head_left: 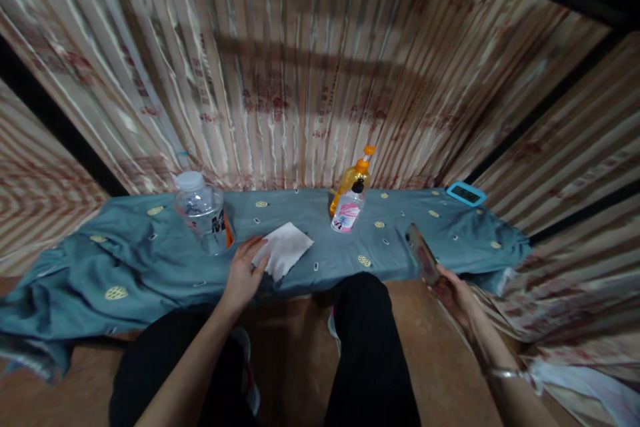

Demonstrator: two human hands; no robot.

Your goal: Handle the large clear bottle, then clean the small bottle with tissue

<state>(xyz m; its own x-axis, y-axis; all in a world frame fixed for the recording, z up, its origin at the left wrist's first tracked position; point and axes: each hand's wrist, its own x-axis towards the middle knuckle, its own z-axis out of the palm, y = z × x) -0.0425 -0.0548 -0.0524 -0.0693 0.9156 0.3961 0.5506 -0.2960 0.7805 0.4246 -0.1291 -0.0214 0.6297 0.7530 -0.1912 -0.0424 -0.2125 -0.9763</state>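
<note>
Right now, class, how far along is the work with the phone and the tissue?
Done: the tissue lies unfolded on the cloth. In hand: the left hand touches its edge; the right hand holds the phone. Left: tissue and phone are apart; both bottles stand untouched, as does the jar.

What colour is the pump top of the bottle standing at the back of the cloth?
Orange, on the yellow pump bottle; the head view shows it.

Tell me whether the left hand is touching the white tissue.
Touching. The head view shows the left hand with its fingertips resting on the near edge of the white tissue on the blue cloth.
</note>
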